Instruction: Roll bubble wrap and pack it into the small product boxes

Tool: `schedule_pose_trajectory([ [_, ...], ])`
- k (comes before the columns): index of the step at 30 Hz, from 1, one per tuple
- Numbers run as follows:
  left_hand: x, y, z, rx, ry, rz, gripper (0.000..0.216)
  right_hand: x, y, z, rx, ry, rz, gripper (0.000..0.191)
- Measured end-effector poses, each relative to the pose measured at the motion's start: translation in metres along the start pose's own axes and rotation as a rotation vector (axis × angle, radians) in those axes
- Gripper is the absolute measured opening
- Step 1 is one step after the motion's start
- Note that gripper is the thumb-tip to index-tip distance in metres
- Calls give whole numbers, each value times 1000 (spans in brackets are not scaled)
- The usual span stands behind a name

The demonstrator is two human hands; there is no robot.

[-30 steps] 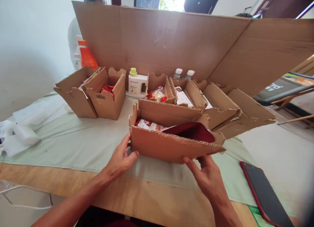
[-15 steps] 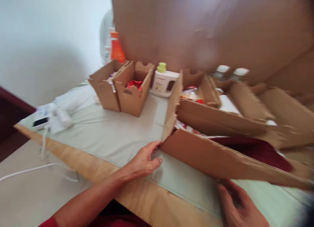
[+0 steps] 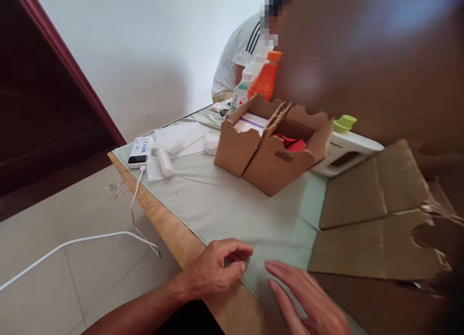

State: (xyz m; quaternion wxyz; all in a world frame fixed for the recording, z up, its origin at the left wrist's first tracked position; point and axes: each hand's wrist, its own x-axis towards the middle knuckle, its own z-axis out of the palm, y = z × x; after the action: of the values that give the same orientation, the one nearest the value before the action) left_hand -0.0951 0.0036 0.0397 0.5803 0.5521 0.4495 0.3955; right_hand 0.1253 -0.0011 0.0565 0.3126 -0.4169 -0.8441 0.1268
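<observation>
My left hand [image 3: 217, 266] rests near the table's front edge on the pale green cloth [image 3: 217, 204], its fingers curled in with nothing visible in them. My right hand [image 3: 304, 296] lies beside it, fingers stretched out flat and empty. Just right of both hands stands the near cardboard box [image 3: 377, 228], its flap turned toward me; neither hand touches it. Two small open cardboard boxes [image 3: 270, 144] sit farther back, one holding something red.
An orange bottle [image 3: 265, 79] and a white jug with a green cap [image 3: 344, 146] stand behind the boxes. A white device [image 3: 139, 151] with a cable, and plastic wrap, lie at the table's left end. A person in a white shirt [image 3: 239, 50] sits beyond. Tall cardboard fills the right.
Both hands have let go of the near box and now lie on the cloth. The view has swung left, showing the floor and the seated person.
</observation>
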Motion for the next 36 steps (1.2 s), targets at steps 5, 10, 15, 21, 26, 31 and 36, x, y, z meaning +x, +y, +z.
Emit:
schedule_pose_trajectory([
  [5,0,-6,0,24,-43,191,37,144,-55,57,23,-284,-184,37],
  [10,2,-12,-1,14,-23,273,33,250,-101,139,-76,-600,-201,46],
  [15,3,-16,-2,-9,-1,281,31,264,-98,147,-71,-593,-98,36],
  [21,0,-27,-5,-355,84,97,55,160,-53,27,305,-140,145,25],
  [26,-10,-20,1,-883,-94,8,66,37,-32,-22,502,182,419,27],
  [31,-21,-1,37,-831,-113,-243,49,-62,-35,-14,804,309,709,34],
  [36,-27,13,65,-681,-156,-327,35,-121,-44,-18,855,364,844,57],
])
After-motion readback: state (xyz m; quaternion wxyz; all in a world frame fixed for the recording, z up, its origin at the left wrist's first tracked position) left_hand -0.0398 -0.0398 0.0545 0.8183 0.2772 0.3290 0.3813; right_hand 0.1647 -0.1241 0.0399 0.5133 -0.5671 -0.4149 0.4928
